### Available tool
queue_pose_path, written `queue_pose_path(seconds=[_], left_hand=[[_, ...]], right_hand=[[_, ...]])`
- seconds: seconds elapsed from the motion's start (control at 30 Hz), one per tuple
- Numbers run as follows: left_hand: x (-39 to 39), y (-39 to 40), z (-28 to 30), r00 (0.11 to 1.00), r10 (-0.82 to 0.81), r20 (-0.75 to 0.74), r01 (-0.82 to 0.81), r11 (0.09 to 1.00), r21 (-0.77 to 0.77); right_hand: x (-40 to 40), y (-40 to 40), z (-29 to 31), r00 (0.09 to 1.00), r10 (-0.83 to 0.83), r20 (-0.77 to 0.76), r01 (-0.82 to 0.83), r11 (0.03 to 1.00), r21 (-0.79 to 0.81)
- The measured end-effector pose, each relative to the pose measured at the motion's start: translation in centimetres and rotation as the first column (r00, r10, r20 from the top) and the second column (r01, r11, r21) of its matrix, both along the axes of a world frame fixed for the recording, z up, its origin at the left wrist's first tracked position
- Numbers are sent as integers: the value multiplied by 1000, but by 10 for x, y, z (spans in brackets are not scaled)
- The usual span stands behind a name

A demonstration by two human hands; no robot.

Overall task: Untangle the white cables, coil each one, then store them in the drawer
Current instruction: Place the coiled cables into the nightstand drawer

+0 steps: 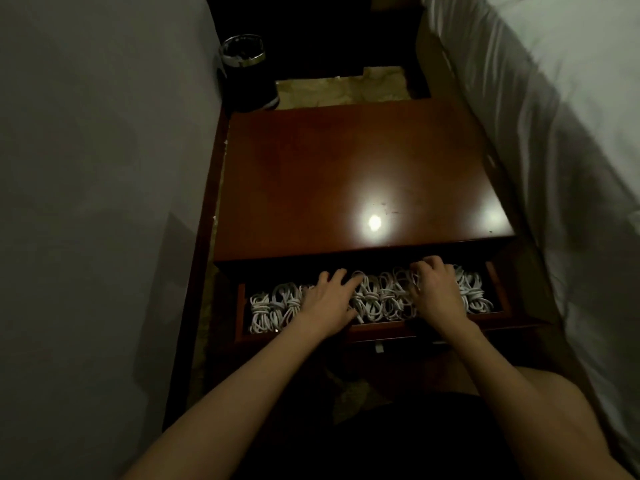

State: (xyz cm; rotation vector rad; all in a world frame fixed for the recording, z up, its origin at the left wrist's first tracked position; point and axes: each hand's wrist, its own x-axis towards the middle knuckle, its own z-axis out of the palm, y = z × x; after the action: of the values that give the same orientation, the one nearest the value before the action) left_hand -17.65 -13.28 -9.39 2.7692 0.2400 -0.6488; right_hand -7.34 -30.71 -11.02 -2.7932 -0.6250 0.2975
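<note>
Head | left hand [325, 301], right hand [437, 292] flat on coiled cables [375, 296] | drawer [381, 329] full

Coiled cables [375, 299] fill the open drawer [381, 329].

Both hands cover part of the coiled cables [381, 296].

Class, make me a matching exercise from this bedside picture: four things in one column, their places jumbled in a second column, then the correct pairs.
Things
1. coiled cables
2. bin
3. bed
4. nightstand

Places
A. on the floor beyond the nightstand, by the wall
B. between wall and bed
C. in the open drawer, under both hands
D. along the right side

Pairs: 1-C, 2-A, 3-D, 4-B

The left hand and right hand rest on the cables.
</note>
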Motion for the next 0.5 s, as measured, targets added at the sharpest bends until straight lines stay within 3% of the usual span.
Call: queue_pose_path(seconds=[0.13,0.27,0.5], left_hand=[[-2,3,-8,998,-32,-46,34,998,47],[-3,8,-7,998,-24,-59,24,1000,8],[15,-25,1,995,93,33,-92,995,-37]], right_hand=[[8,-6,-6,997,2,-81,6,994,110],[12,-1,-6,993,44,-113,-38,998,59],[20,-14,8,975,50,-218,-16,988,155]])
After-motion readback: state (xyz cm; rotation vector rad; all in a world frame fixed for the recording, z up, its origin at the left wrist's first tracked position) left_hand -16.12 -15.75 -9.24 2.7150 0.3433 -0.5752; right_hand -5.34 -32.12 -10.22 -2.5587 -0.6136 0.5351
